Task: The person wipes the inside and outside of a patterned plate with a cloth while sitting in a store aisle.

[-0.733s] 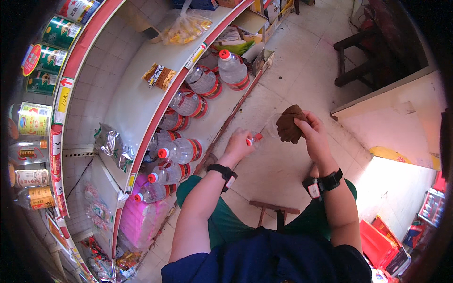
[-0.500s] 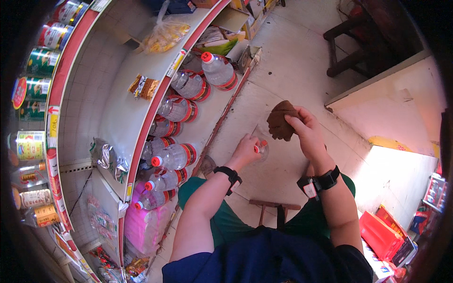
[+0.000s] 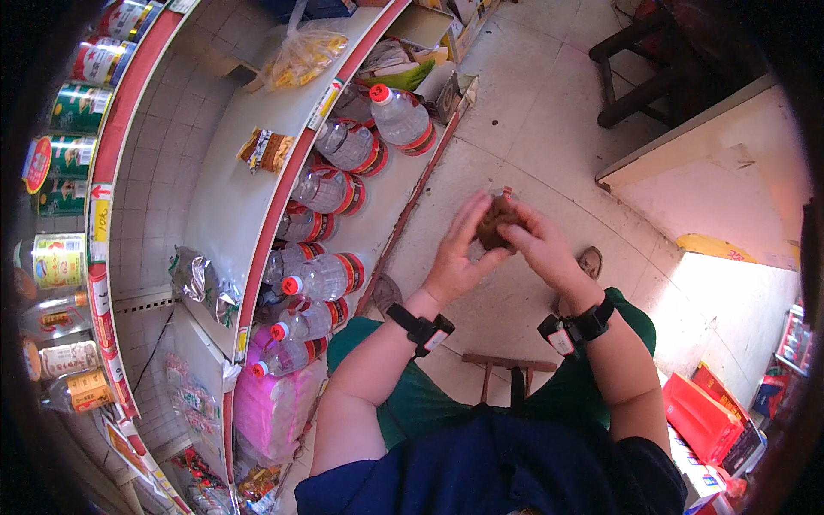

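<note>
The person sits by the shelves with both hands raised in front of the chest, over the tiled floor (image 3: 549,112). The left hand (image 3: 455,253) and the right hand (image 3: 536,245) meet around a small brown lump (image 3: 493,227), fingers curled on it from both sides; a bit of clear wrapper seems to show at its top, though I cannot tell for sure. Each hand grips only part of it, so it looks to me like a slip could send the lump down onto the floor. The water bottles (image 3: 322,276) lie on the low shelf (image 3: 390,197) just beside the left elbow, where a careless swing might knock one rolling.
</note>
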The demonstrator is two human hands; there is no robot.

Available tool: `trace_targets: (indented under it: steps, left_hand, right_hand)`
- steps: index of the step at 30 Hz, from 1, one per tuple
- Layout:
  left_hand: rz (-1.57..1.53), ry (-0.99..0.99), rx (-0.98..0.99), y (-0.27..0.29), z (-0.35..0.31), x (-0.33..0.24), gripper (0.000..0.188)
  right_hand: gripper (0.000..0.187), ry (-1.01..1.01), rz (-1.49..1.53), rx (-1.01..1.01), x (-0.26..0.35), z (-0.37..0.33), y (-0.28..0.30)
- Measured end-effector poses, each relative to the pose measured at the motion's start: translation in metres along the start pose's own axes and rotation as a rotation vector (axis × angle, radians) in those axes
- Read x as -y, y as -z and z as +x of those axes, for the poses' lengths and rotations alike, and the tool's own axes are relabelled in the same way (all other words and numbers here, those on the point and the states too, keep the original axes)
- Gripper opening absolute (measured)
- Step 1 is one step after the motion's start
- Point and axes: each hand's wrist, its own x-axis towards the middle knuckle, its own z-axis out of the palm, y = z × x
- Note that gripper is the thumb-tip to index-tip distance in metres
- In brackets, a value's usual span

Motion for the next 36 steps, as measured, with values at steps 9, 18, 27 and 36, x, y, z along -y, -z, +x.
trace_targets:
  steps: [9, 18, 27, 36]
  left_hand:
    - [0.264, 0.265, 0.013, 0.071, -0.018, 0.048, 0.046]
    - [0.734, 0.32, -0.307, 0.168, 0.019, 0.191, 0.07]
    - [1.084, 0.624, 0.232, 0.168, 0.045, 0.303, 0.079]
    - [1.073, 0.605, 0.145, 0.182, 0.037, 0.303, 0.078]
  right_hand:
    - [0.04, 0.133, -0.24, 0.127, -0.007, -0.009, -0.026]
    - [0.034, 0.023, -0.356, 0.211, 0.021, 0.01, -0.009]
    - [0.03, -0.08, -0.397, 0.247, 0.004, 0.036, -0.005]
    - [0.03, -0.118, -0.371, 0.328, 0.003, 0.041, -0.016]
